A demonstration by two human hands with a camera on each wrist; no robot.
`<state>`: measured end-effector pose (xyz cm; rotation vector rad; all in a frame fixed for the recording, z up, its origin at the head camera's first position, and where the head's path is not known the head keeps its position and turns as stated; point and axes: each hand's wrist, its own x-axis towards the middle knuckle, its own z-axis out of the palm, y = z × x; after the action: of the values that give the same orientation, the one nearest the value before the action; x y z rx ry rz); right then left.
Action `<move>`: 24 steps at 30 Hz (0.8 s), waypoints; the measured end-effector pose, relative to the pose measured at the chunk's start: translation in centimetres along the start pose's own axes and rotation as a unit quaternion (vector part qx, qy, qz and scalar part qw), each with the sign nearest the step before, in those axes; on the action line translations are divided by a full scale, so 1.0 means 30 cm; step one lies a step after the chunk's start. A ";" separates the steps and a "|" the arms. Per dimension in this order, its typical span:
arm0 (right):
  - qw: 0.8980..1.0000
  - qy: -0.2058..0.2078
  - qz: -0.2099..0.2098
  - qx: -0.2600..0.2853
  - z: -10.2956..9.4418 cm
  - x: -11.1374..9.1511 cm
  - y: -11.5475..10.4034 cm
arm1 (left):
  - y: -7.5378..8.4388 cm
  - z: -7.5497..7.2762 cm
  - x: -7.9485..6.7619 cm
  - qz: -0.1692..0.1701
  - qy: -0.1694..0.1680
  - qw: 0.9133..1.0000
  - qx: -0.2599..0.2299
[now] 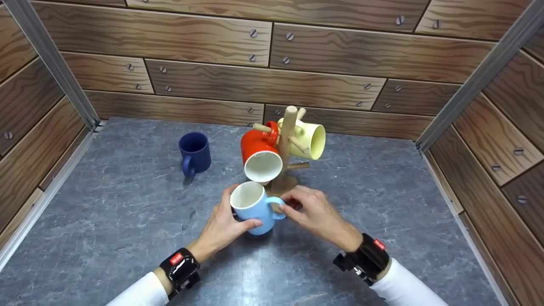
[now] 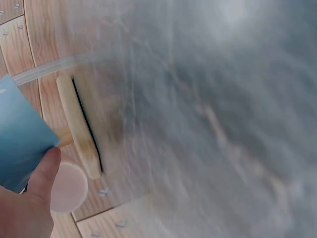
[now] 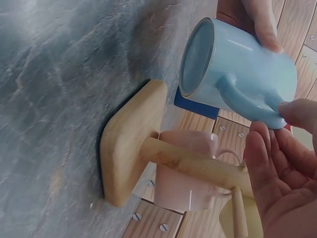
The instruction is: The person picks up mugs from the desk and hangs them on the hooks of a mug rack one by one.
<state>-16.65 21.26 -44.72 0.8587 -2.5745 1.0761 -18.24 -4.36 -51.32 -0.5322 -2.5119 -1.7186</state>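
A light blue mug (image 1: 257,214) is held in front of the wooden mug tree (image 1: 285,153), its white inside visible from above. My left hand (image 1: 222,221) grips the mug's body, thumb across its near side. With thumb and fingers, my right hand (image 1: 314,212) pinches the mug's handle (image 3: 247,101). In the right wrist view the mug's underside shows, apart from the tabletop. A red mug (image 1: 257,144) and a pale yellow mug (image 1: 310,140) hang on the tree's pegs. A pink mug (image 3: 181,171) shows behind the post in the right wrist view.
A dark blue mug (image 1: 196,153) stands upright on the grey marbled tabletop (image 1: 127,204), left of the tree. The tree's wooden base (image 3: 133,144) rests on the tabletop. Wood-patterned panels (image 1: 204,76) enclose the back and sides.
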 end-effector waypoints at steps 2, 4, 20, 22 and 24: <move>1.000 0.005 -0.003 -0.004 0.003 0.009 -0.003 | -0.001 -0.012 0.000 -0.002 -0.003 1.000 0.000; 1.000 0.013 -0.007 -0.012 0.007 0.017 -0.005 | -0.003 -0.022 0.001 0.000 -0.005 1.000 0.002; 0.998 0.064 -0.005 0.014 0.030 0.074 -0.018 | 0.013 -0.061 0.031 -0.021 0.052 0.998 -0.011; 0.998 0.065 0.007 0.021 0.029 0.075 -0.018 | 0.012 -0.064 0.034 -0.023 0.055 0.998 -0.008; 0.997 0.069 0.012 0.022 0.029 0.074 -0.015 | 0.012 -0.068 0.038 -0.028 0.058 0.998 -0.004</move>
<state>-18.15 19.45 -44.16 0.7382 -2.4628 1.1592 -19.49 -5.81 -49.97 -0.3543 -2.4644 -1.7257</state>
